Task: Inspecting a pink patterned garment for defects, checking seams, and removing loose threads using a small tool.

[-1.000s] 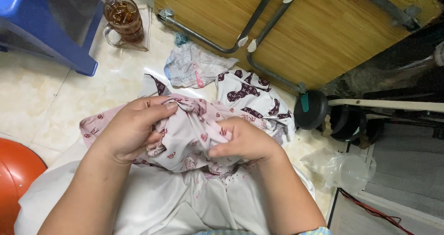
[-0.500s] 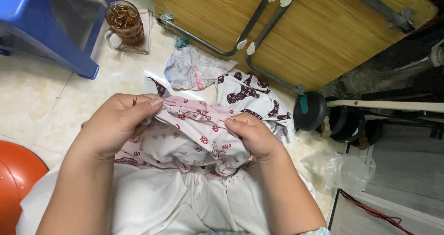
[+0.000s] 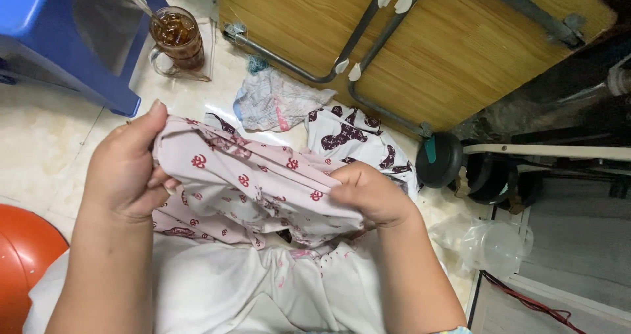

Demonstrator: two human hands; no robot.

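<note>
Both my hands hold a pale pink garment with small red prints (image 3: pixel 253 186), stretched between them above my lap. My left hand (image 3: pixel 128 169) grips its left end, thumb raised along the top edge. My right hand (image 3: pixel 371 192) is closed over its right end. Beneath it lies white cloth (image 3: pixel 243 288) across my lap. On the floor just beyond are a white garment with dark maroon patterns (image 3: pixel 351 140) and a small light blue and pink cloth (image 3: pixel 273 100).
A glass mug of iced brown drink (image 3: pixel 176 39) stands on the tiled floor by a blue plastic stool (image 3: pixel 62 38). A folded wooden table with metal legs (image 3: pixel 420 45) leans at the back. An orange round object (image 3: pixel 23 255) is at left, crumpled clear plastic (image 3: pixel 486 242) at right.
My hands have moved apart, drawing the bunched pink garment out into a longer band. The left hand rose and shifted left.
</note>
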